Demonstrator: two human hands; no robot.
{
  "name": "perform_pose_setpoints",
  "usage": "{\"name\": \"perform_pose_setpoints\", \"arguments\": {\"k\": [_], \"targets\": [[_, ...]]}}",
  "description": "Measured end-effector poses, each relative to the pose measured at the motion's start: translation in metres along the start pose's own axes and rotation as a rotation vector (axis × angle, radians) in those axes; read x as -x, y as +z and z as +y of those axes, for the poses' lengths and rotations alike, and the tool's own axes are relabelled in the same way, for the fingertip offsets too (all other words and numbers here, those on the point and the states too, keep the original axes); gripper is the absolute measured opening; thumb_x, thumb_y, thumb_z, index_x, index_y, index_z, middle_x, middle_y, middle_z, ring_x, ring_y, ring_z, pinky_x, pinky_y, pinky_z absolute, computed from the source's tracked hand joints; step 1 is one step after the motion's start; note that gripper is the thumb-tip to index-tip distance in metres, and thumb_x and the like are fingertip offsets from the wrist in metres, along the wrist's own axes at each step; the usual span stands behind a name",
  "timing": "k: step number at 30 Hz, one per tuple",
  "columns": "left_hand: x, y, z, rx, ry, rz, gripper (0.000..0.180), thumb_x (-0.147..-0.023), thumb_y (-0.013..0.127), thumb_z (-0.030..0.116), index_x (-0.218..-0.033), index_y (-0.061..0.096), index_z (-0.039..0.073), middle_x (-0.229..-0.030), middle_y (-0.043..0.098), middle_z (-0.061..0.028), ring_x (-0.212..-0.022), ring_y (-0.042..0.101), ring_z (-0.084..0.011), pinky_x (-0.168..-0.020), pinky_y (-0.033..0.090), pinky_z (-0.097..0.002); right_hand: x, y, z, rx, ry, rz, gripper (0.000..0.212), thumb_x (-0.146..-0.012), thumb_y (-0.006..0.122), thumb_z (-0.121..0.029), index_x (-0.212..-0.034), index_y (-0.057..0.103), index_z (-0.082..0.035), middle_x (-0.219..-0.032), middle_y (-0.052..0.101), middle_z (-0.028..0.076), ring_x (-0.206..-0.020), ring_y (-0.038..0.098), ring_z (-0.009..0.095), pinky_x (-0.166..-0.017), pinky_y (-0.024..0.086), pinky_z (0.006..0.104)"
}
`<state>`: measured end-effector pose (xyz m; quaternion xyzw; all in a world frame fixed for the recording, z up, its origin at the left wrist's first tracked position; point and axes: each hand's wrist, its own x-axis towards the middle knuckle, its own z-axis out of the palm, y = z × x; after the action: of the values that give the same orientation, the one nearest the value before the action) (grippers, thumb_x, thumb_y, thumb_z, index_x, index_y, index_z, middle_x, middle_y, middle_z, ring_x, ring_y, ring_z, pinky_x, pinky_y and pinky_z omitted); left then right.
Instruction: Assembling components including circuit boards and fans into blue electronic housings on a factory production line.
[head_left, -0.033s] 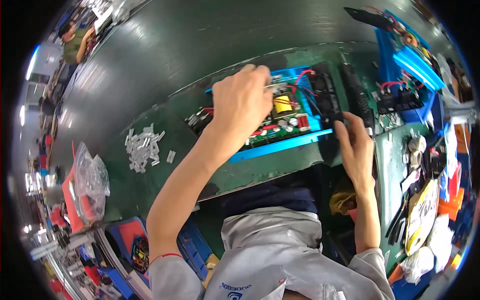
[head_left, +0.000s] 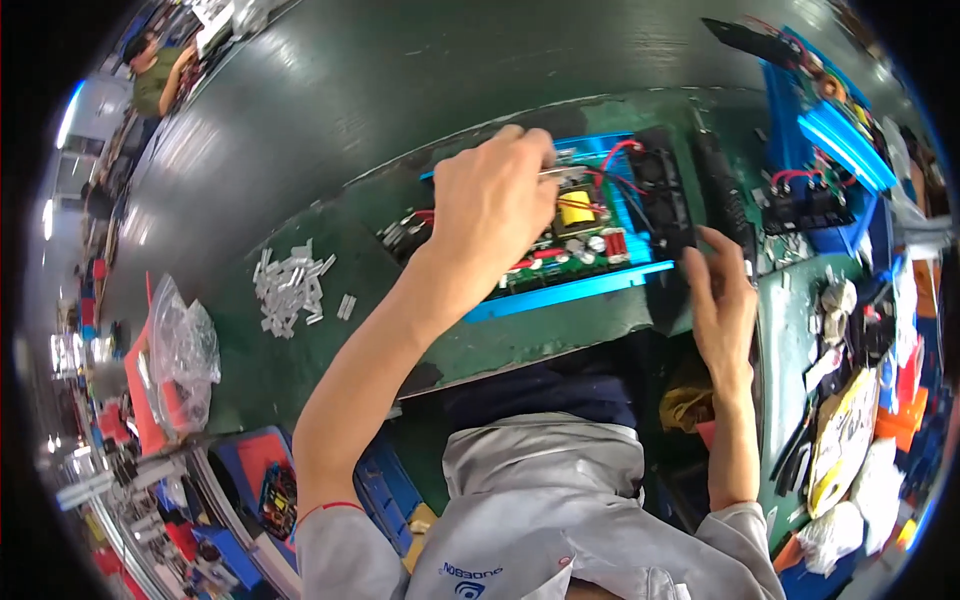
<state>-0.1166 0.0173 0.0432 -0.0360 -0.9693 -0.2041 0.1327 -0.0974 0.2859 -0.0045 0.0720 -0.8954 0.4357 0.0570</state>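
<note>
A blue metal housing (head_left: 590, 291) lies on the green bench, with a circuit board (head_left: 555, 262) inside it. A yellow-wrapped transformer (head_left: 575, 207), red and black wires and several capacitors show on the board. My left hand (head_left: 495, 200) reaches over the housing's left half, its fingers bent together and closed at the far side. A thin metal piece (head_left: 565, 173) shows beside its fingertips; whether they grip it I cannot make out. At the housing's right end stands a black panel with fans (head_left: 660, 185). My right hand (head_left: 725, 300) is beside that panel's near corner, thumb and fingers apart.
Small clear tubes (head_left: 290, 290) lie heaped left of the housing, near a plastic bag (head_left: 183, 350). Another blue housing (head_left: 845, 145) with wires stands at the far right. Bags and loose parts cover the right side bench. A person (head_left: 157, 80) works at the far left.
</note>
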Motion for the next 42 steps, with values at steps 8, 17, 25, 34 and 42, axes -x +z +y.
{"name": "perform_pose_setpoints", "arguments": {"k": [8, 17, 25, 34, 42], "targets": [[0.081, -0.071, -0.036, 0.142, -0.235, 0.292, 0.01, -0.091, 0.074, 0.011, -0.097, 0.071, 0.003, -0.082, 0.066, -0.0039, -0.067, 0.054, -0.0073, -0.061, 0.042, -0.0224, 0.043, 0.005, 0.011, -0.053, -0.079, 0.026, 0.029, -0.098, 0.064, -0.004, -0.127, 0.065, -0.004, -0.075, 0.048, -0.005, -0.065, 0.039, 0.003, -0.058, 0.031, 0.0201], [0.215, -0.09, -0.086, 0.104, -0.716, 0.278, 0.01, -0.087, 0.075, 0.005, -0.097, 0.072, 0.003, -0.081, 0.064, -0.0006, -0.06, 0.046, -0.0048, -0.056, 0.038, -0.0225, 0.021, 0.04, 0.019, -0.014, -0.259, 0.027, 0.016, -0.095, 0.064, -0.01, -0.083, 0.056, -0.003, -0.068, 0.052, -0.003, -0.062, 0.041, 0.004, -0.055, 0.031, 0.0238], [0.225, -0.078, -0.129, -0.032, -0.741, 0.349, 0.015, -0.085, 0.079, 0.009, -0.098, 0.074, 0.005, -0.092, 0.065, -0.004, -0.062, 0.051, -0.01, -0.058, 0.043, -0.026, 0.022, 0.036, 0.017, 0.022, -0.138, -0.031, 0.013, -0.096, 0.063, -0.008, -0.087, 0.058, 0.0, -0.072, 0.052, -0.001, -0.067, 0.042, 0.007, -0.061, 0.035, 0.0243], [0.241, -0.083, -0.152, -0.014, -0.725, 0.494, 0.021, -0.084, 0.08, 0.01, -0.103, 0.074, 0.006, -0.096, 0.066, -0.0061, -0.068, 0.057, -0.0143, -0.062, 0.047, -0.0265, 0.03, 0.047, 0.019, 0.032, -0.152, -0.027, 0.015, -0.098, 0.065, -0.013, -0.095, 0.066, 0.001, -0.075, 0.055, -0.001, -0.066, 0.043, 0.007, -0.058, 0.035, 0.0237], [0.261, -0.096, -0.194, -0.003, -0.921, 0.439, 0.022, -0.088, 0.076, 0.015, -0.108, 0.074, 0.005, -0.102, 0.066, -0.0075, -0.082, 0.062, -0.0179, -0.076, 0.048, -0.028, 0.036, 0.056, 0.014, 0.014, -0.179, -0.016, 0.013, -0.098, 0.066, -0.013, -0.101, 0.069, 0.0, -0.073, 0.057, -0.002, -0.062, 0.041, 0.005, -0.054, 0.031, 0.0222]]}}
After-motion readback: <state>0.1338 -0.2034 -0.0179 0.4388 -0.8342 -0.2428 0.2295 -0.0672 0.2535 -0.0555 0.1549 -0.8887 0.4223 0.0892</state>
